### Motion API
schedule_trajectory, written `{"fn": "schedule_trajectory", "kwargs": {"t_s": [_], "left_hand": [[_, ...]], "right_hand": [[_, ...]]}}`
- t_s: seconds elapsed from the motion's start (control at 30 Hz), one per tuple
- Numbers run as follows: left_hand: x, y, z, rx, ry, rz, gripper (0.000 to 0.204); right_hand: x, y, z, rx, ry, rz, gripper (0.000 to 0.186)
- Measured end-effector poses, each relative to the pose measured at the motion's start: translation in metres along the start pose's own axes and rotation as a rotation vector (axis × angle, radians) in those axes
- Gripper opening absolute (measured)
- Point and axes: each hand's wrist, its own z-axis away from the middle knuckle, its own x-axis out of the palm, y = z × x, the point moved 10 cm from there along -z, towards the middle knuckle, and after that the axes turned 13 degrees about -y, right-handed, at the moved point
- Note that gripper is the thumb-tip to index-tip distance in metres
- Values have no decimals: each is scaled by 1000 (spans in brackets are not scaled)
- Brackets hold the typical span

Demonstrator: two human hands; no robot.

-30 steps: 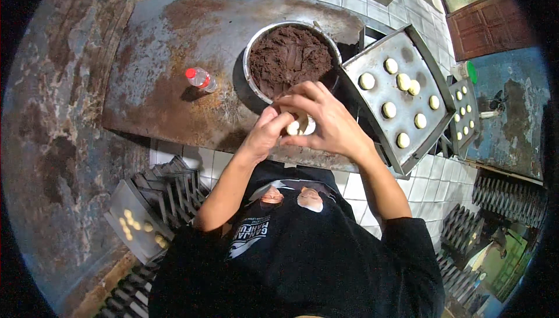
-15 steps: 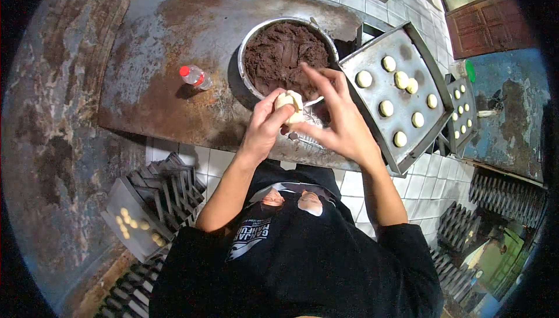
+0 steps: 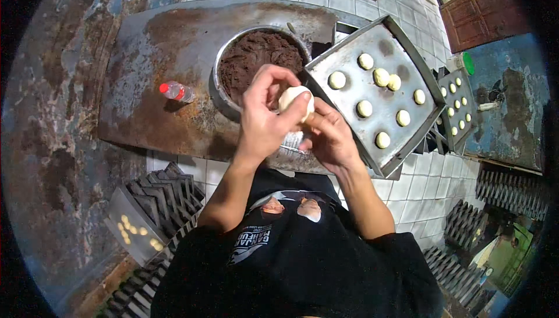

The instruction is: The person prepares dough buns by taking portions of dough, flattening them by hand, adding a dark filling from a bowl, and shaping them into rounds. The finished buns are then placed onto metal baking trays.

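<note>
A pale ball of dough (image 3: pixel 291 96) is between my two hands, above the table's near edge. My left hand (image 3: pixel 260 117) is closed around it, with the thumb across its front. On its right side, the curled fingers of my right hand (image 3: pixel 336 139) press against the dough, and part of that grip is hidden. Just behind my left hand stands a round metal bowl (image 3: pixel 218 80) of dark brown, crumbly filling (image 3: pixel 262 50). To the right, a metal baking tray (image 3: pixel 407 129) holds several pale dough balls (image 3: pixel 364 108), two of them touching.
A clear bottle with a red cap (image 3: pixel 176 91) is on the worn metal table (image 3: pixel 151 44), left of the bowl. Another tray of dough balls (image 3: pixel 464 121) lies farther right. Stacked dark trays (image 3: pixel 163 193) stand at lower left, and more racks (image 3: pixel 506 193) at lower right.
My right hand, spread and raised before, has come down onto the dough ball with curled fingers. My left hand has turned around the dough. Bowl, bottle and tray now appear further left in view.
</note>
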Motion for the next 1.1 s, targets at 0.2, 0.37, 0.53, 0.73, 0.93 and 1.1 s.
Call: {"fn": "schedule_trajectory", "kwargs": {"t_s": [0.2,0.37,0.53,0.73,0.93,1.1], "left_hand": [[121,17,-26,106,-262,271,17],[187,7,-40,113,-307,345,34],[237,39,-47,372,-388,347,56],[283,2,-68,420,-434,535,68],[294,-106,-109,120,-364,-307,64],[328,-167,-152,28,-452,-330,64]], "right_hand": [[-44,-68,48,-524,148,233,51],[-98,-112,95,-660,325,418,28],[-91,-158,135,-631,101,451,28],[-136,-190,156,-564,97,748,24],[-185,-241,151,-257,270,885,32],[-239,-255,120,-176,272,1223,41]]}}
